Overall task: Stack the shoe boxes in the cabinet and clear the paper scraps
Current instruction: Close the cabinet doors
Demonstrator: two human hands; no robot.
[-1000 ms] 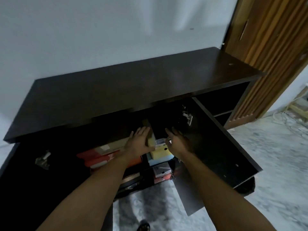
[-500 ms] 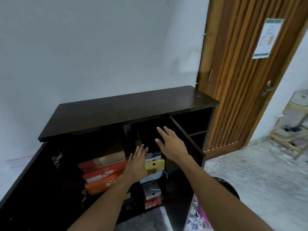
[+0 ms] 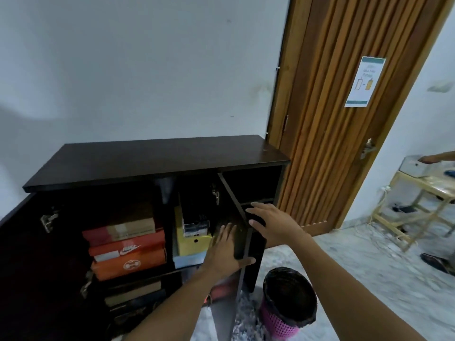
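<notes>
The dark cabinet [image 3: 157, 158] stands against the wall with both doors open. Red and orange shoe boxes [image 3: 125, 252] are stacked on the left of its upper shelf. A yellow box [image 3: 192, 242] on a light blue box [image 3: 187, 259] sits to their right, with a small box on top. More boxes [image 3: 133, 294] lie on the lower shelf. My left hand [image 3: 225, 252] lies flat against the inner face of the right door [image 3: 242, 239], thumb at its edge. My right hand [image 3: 270, 222] has straight fingers touching the door's outer side near its top.
A pink bin with a black liner [image 3: 288, 301] stands on the floor right of the door. A wooden room door [image 3: 344, 114] is beside the cabinet. A light wooden rack [image 3: 418, 205] stands at far right, with another person's hand above it.
My view has risen and pulled back from the cabinet. Both hands left the yellow box area and moved right onto the right door.
</notes>
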